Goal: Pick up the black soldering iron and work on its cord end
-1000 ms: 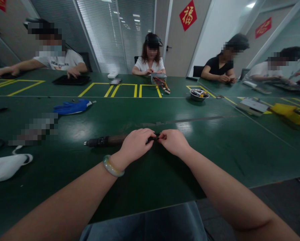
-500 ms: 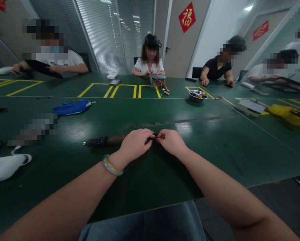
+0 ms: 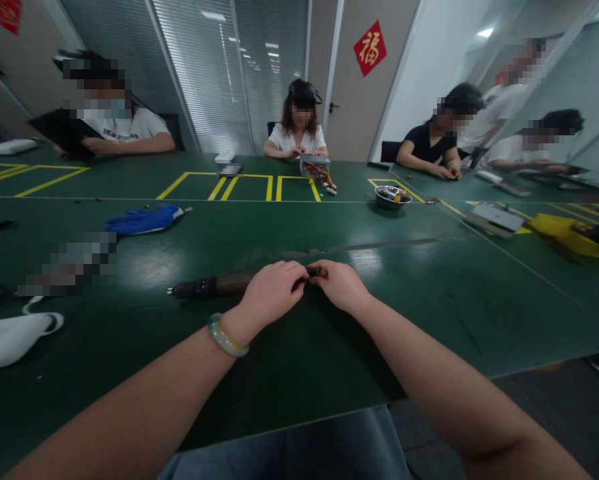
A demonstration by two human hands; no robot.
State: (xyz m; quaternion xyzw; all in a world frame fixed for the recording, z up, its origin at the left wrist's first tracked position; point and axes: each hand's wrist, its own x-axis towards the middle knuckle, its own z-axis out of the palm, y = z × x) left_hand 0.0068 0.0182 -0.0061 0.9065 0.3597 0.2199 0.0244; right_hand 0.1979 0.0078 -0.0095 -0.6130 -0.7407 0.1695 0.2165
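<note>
On the green table (image 3: 189, 373) lies an electric screwdriver (image 3: 207, 287), its metal tip pointing left. My left hand (image 3: 274, 287) is closed around the rear of its dark body, with a bracelet (image 3: 225, 335) on the wrist. Close by on the right, my right hand (image 3: 342, 287) pinches a small dark piece (image 3: 315, 272) at the tool's rear end. The fingertips of both hands almost meet there. Whether that piece is a plug or part of the tool I cannot tell, as fingers hide most of it.
Left are a blue glove (image 3: 147, 220), a blurred-out flat item (image 3: 72, 263) and a white object with a loop (image 3: 17, 340). Farther off stand a metal bowl (image 3: 392, 198) and a grey box with coloured wires (image 3: 315, 162). A yellow item (image 3: 569, 235) lies right. Several people sit opposite.
My right fingers have shifted slightly, and more of the dark piece shows between them. My left hand keeps its hold. The view has tilted up a little. Across the table, people have moved.
</note>
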